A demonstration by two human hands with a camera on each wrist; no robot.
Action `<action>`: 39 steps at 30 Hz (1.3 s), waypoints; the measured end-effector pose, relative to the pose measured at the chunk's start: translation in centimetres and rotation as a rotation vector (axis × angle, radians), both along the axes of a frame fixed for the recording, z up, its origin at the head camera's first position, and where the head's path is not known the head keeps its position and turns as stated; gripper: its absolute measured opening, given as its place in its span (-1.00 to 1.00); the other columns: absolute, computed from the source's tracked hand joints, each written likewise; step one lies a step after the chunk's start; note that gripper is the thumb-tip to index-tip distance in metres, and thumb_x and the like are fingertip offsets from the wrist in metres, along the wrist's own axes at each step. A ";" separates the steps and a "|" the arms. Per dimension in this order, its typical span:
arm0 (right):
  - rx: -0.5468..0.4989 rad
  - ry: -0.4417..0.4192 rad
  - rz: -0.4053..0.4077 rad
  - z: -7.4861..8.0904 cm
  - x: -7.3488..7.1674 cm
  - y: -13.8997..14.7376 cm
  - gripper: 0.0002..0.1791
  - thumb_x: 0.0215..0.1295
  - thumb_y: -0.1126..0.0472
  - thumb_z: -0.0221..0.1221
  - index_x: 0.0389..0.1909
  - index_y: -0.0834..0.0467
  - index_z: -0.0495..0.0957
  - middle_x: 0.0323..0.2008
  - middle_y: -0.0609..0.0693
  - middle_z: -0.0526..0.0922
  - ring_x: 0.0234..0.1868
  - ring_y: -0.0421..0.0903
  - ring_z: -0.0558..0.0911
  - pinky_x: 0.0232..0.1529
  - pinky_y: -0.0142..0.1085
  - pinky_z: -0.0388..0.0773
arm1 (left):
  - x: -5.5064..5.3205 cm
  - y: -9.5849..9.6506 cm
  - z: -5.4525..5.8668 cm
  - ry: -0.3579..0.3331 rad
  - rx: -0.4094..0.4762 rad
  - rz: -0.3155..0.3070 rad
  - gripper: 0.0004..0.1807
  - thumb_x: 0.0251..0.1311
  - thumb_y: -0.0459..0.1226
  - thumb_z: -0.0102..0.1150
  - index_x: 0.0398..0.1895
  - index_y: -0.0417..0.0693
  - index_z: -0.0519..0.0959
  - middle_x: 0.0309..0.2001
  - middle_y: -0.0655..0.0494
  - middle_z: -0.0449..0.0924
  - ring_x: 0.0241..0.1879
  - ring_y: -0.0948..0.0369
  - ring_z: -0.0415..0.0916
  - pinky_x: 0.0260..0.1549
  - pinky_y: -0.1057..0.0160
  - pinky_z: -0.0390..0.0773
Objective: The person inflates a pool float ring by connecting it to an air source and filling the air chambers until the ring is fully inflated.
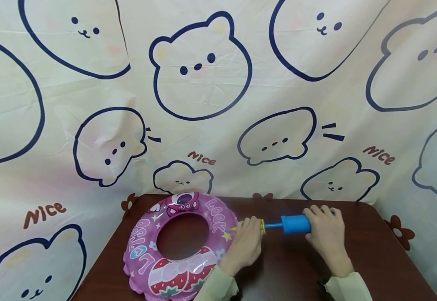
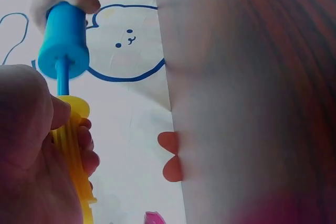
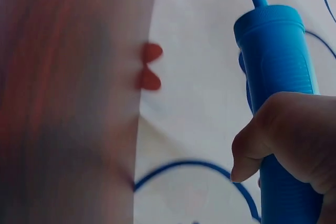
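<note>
A hand pump with a blue barrel (image 1: 295, 224) and a yellow handle (image 2: 73, 150) is held level above the table between both hands. The left hand (image 1: 245, 241) grips the yellow part, fingers curled round it. Around the blue barrel curl the fingers of the right hand (image 1: 327, 232). A thin blue rod (image 2: 62, 80) shows between the two parts. Beside the left hand, a purple inflated swim ring (image 1: 139, 238) with strawberry and bear prints stands tilted on the left. The yellow tip by the ring is small; whether it touches the ring I cannot tell.
The dark brown wooden table (image 1: 286, 267) lies under the hands. Behind and at the sides hangs a cream cloth (image 1: 218, 138) printed with bear outlines, meeting the table's back edge.
</note>
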State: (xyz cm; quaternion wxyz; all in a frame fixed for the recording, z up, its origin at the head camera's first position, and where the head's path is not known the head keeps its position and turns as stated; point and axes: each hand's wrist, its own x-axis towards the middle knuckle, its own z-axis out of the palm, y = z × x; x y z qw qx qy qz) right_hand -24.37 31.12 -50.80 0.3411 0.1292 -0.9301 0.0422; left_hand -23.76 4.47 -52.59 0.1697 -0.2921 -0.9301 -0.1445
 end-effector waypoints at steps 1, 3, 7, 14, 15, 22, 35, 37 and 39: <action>0.002 0.004 -0.007 0.1 0.0 0.6 -0.36 -0.50 0.32 0.66 -0.19 0.14 0.68 -0.24 0.13 0.72 -0.13 0.23 0.60 0.04 0.25 0.46 | 0.1 0.0 0.0 -0.002 -0.001 -0.001 -0.84 0.61 -0.19 0.05 0.08 -0.02 0.44 -0.18 0.20 0.39 -0.14 0.23 0.33 -0.01 0.26 0.40; -0.003 0.006 -0.027 0.3 0.2 1.5 -0.36 -0.52 0.33 0.67 -0.20 0.16 0.68 -0.24 0.16 0.72 -0.14 0.25 0.59 0.05 0.27 0.46 | 0.2 0.0 -0.1 0.001 -0.008 0.001 -0.83 0.60 -0.18 0.07 0.09 -0.02 0.45 -0.17 0.20 0.40 -0.14 0.23 0.34 -0.02 0.26 0.41; -0.016 0.008 -0.065 0.8 0.2 2.5 -0.34 -0.51 0.34 0.68 -0.19 0.19 0.68 -0.21 0.21 0.74 -0.12 0.30 0.60 0.10 0.32 0.45 | 0.1 0.0 -0.2 0.022 -0.013 0.021 -0.79 0.57 -0.18 0.12 0.12 -0.03 0.45 -0.16 0.19 0.42 -0.13 0.22 0.35 -0.03 0.26 0.41; 0.022 -0.027 -0.085 0.2 -0.2 1.0 -0.25 -0.51 0.25 0.76 -0.10 0.21 0.69 -0.14 0.24 0.74 -0.07 0.31 0.61 0.12 0.35 0.43 | 0.0 0.3 -0.2 0.020 -0.017 0.023 -0.82 0.59 -0.20 0.07 0.10 -0.04 0.46 -0.17 0.19 0.42 -0.14 0.22 0.33 0.01 0.22 0.42; 0.030 -0.031 -0.082 0.0 -0.2 0.5 -0.25 -0.50 0.23 0.76 -0.10 0.20 0.69 -0.13 0.23 0.74 -0.07 0.30 0.62 0.11 0.34 0.44 | 0.0 0.3 -0.2 0.022 -0.017 0.024 -0.82 0.58 -0.20 0.08 0.10 -0.05 0.47 -0.17 0.18 0.42 -0.14 0.22 0.33 0.01 0.21 0.43; 0.070 -0.083 -0.055 -1.1 -0.3 -2.9 -0.28 -0.40 0.16 0.73 -0.07 0.17 0.69 -0.14 0.16 0.74 -0.07 0.22 0.63 0.07 0.27 0.47 | 0.0 0.0 -0.2 0.060 -0.037 0.017 -0.83 0.54 -0.25 0.12 0.07 -0.07 0.48 -0.18 0.18 0.42 -0.13 0.21 0.36 0.02 0.20 0.41; 0.085 -0.160 -0.004 -1.2 -0.1 -4.4 -0.41 -0.25 0.25 0.61 -0.05 0.11 0.70 -0.12 0.07 0.76 -0.09 0.15 0.66 0.01 0.16 0.52 | 0.1 0.0 -0.3 0.086 -0.029 0.015 -0.81 0.49 -0.25 0.15 0.07 -0.06 0.47 -0.18 0.17 0.43 -0.14 0.19 0.37 0.01 0.20 0.41; 0.060 -0.157 0.000 -0.9 -0.1 -3.3 -0.42 -0.26 0.27 0.61 -0.07 0.11 0.71 -0.15 0.07 0.77 -0.11 0.14 0.66 0.01 0.15 0.50 | 0.1 0.0 -0.2 0.072 -0.026 0.014 -0.82 0.53 -0.23 0.12 0.07 -0.05 0.46 -0.19 0.18 0.42 -0.14 0.20 0.36 0.00 0.22 0.41; 0.041 -0.138 0.002 -0.6 -0.2 -2.1 -0.43 -0.29 0.28 0.60 -0.10 0.12 0.71 -0.18 0.07 0.78 -0.12 0.14 0.65 0.01 0.15 0.49 | 0.1 -0.1 0.0 0.055 -0.021 0.014 -0.83 0.57 -0.21 0.09 0.07 -0.04 0.46 -0.19 0.19 0.41 -0.14 0.21 0.35 -0.01 0.24 0.39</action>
